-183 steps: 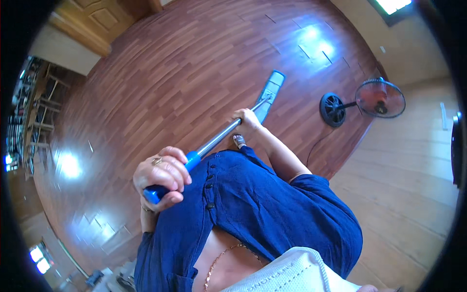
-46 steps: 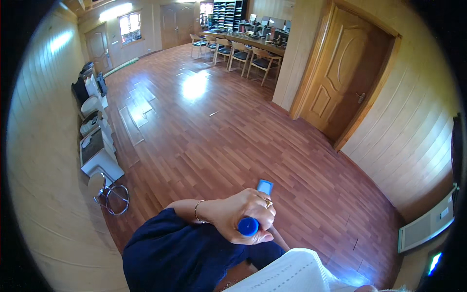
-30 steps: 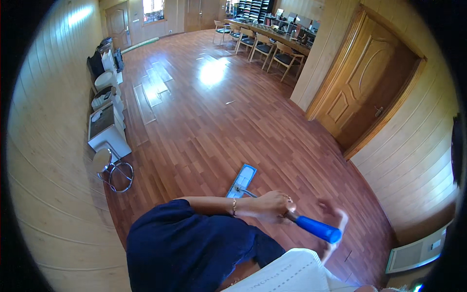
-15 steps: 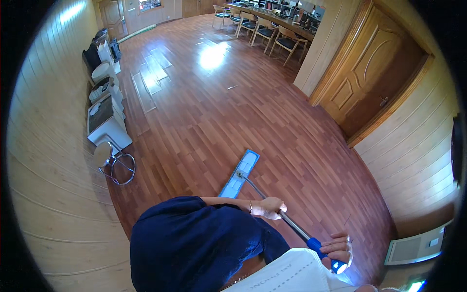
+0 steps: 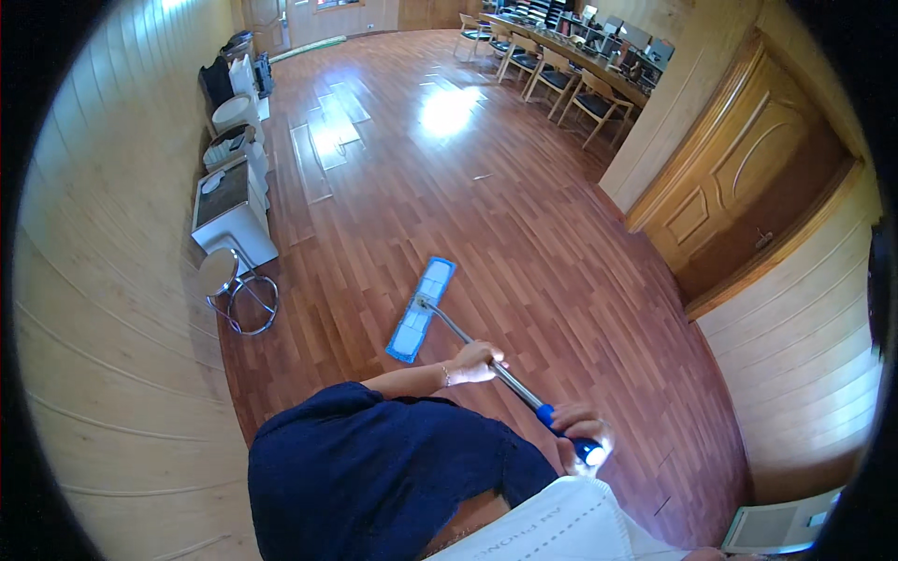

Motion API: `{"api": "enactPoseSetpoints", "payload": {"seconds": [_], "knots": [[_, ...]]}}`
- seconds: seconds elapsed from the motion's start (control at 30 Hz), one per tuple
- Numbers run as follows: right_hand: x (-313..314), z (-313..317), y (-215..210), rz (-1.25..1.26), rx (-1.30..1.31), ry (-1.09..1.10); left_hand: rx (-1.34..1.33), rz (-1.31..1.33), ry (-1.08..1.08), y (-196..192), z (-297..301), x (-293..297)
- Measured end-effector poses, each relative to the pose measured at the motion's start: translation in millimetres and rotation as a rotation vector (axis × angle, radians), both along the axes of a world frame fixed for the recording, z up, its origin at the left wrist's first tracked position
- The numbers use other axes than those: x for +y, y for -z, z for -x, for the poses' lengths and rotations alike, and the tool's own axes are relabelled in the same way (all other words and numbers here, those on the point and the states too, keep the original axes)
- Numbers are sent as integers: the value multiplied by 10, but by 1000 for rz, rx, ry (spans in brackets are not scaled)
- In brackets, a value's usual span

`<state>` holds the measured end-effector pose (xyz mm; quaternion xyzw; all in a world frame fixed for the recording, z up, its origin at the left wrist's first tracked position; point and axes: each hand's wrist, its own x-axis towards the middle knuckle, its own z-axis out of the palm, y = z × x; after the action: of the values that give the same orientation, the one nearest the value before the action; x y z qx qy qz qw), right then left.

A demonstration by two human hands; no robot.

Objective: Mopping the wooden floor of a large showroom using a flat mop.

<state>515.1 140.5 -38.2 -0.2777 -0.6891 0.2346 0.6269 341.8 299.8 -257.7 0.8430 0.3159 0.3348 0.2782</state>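
as l grip (image 5: 475,362), r grip (image 5: 585,435) hold pole (image 5: 521,387) | pad (image 5: 415,322) well off l wall (image 5: 122,327)

The flat mop (image 5: 514,382) has a long light-blue head (image 5: 412,331), lying flat on the wooden floor (image 5: 580,271); its silver pole, with blue handle (image 5: 545,413), slants toward lower right.

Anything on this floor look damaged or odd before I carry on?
Yes. Left of the bright glare, several floor planks have pale outlined edges that break the even pattern, perhaps lifted or loose. A small pale mark lies nearer the mop head; I can't tell whether it's a chip or debris. Nothing looks spilled.
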Motion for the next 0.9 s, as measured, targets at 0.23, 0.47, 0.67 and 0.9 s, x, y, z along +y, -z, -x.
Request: {"api": "enactPoseSetpoints", "payload": {"seconds": [0.23,0.47,0.67,0.9], "knots": [[34,379,240,339,83,-88,-22,-34,-347,380,595,196],[222,549,73,401,260,-166,-21,-194,-777,448,605,49],[263,333,-243,167,359,-178,-86,-110,-472,229,427,-307],[137,-193,-806,68,144,-523,-123,319,196,-569,243,-460]]}}
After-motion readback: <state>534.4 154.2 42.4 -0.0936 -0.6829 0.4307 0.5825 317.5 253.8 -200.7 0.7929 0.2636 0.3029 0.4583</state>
